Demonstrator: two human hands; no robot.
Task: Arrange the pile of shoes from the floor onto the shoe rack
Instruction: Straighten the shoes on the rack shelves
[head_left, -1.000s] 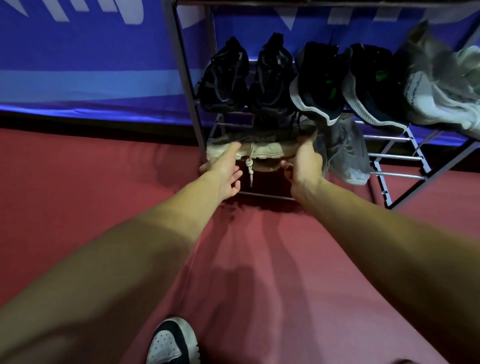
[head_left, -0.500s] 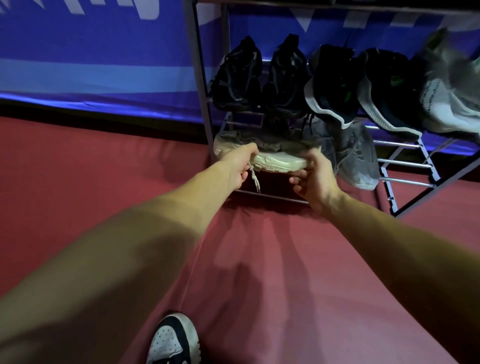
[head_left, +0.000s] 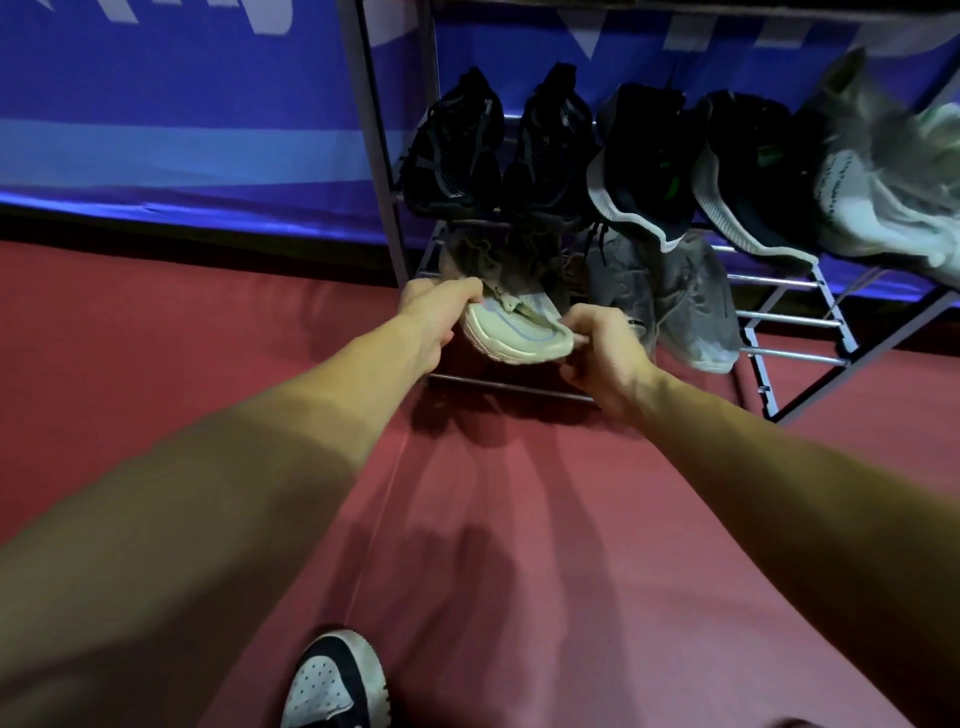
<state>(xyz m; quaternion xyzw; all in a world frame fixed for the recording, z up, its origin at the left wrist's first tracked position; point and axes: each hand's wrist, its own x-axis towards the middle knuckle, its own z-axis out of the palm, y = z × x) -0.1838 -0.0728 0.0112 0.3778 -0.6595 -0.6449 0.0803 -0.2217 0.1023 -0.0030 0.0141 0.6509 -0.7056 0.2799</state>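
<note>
Two hands hold one pale shoe (head_left: 514, 335) at the left end of the rack's (head_left: 370, 156) lower shelf. The left hand (head_left: 441, 312) curls its fingers over the shoe's left end, and the right hand (head_left: 608, 353) pinches the right end between thumb and fingers. The shoe is tilted with its sole partly toward the camera, above the front rail (head_left: 509, 385). Whether it already rests on the shelf bars I cannot tell.

The step in hand looks like seating this shoe on the lower shelf, in front of a drab shoe (head_left: 493, 254) that may be its mate. The next move probably calls for levelling it sole-down, sliding it back onto the bars, then letting go with both hands.

A blue banner (head_left: 182, 104) hangs behind the rack. On the upper shelf, from its left end, sit a black pair (head_left: 452, 150), a black pair with white soles (head_left: 644, 166) and, at the right end, a blurred grey-white shoe (head_left: 883, 182). Their toes hang low over the lower shelf, so headroom there seems tight. A grey pair (head_left: 696, 306) stands just right of the held shoe, leaving a narrow slot between it and the left post. On the red floor (head_left: 467, 519) near the bottom edge is a black-and-white sneaker (head_left: 332, 680). No pile is in view.
</note>
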